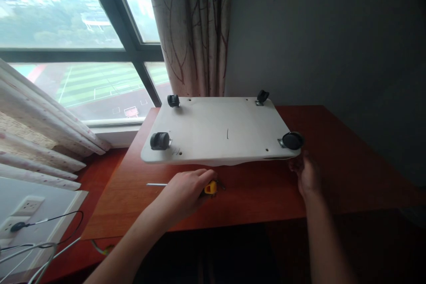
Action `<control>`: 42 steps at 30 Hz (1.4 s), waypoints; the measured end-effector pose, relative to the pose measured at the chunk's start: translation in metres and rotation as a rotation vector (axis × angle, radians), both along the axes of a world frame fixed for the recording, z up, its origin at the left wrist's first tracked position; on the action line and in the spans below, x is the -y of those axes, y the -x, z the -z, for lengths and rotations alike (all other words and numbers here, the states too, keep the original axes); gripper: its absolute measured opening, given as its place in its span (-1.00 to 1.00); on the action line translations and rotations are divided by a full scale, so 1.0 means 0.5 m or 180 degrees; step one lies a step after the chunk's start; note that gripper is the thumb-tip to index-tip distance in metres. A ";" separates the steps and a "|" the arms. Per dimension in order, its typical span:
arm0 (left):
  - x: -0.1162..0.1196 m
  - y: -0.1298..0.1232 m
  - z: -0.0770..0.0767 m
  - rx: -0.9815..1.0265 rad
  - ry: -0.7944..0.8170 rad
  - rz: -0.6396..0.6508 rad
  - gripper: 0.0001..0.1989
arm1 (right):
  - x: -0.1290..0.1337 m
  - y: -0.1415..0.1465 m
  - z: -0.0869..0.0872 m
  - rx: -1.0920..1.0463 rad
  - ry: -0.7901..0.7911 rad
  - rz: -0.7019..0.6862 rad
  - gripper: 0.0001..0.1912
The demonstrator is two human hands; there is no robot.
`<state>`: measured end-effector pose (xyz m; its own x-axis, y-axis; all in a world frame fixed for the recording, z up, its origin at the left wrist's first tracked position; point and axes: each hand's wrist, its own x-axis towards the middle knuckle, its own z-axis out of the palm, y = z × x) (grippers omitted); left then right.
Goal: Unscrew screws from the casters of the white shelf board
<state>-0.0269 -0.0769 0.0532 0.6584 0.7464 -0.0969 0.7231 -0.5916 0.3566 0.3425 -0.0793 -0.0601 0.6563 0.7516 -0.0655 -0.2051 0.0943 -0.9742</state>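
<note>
A white board [213,124] with rounded corners lies on the wooden table, a black caster wheel at each corner pointing up. My left hand [189,188] is closed around a screwdriver [210,187] in front of the board's near edge. Its yellow handle end shows at the right of the fingers, and its metal shaft sticks out to the left, low over the table. My right hand [308,173] has its fingers curled at the board's near right corner, just below the near right caster [293,140]. The undersides of those fingers are partly hidden.
The red-brown table [333,164] reaches out to the right of the board. Small dark bits [221,184] lie by the screwdriver handle. Cables and a wall socket [28,206] are at the lower left. A curtain [196,31] and window stand behind.
</note>
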 end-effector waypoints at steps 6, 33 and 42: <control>0.014 -0.004 -0.020 0.0231 -0.0078 0.0090 -0.76 | 0.092 0.026 -0.019 0.0563 0.0046 0.0123 -0.56; 0.081 -0.099 0.032 0.0362 -0.0456 0.0533 -0.72 | 0.201 0.191 -0.106 0.1870 0.0314 -0.2076 -0.73; 0.083 -0.120 0.050 0.0447 -0.0826 0.0706 -0.78 | 0.165 0.224 -0.126 0.3223 0.0006 -0.2670 -0.65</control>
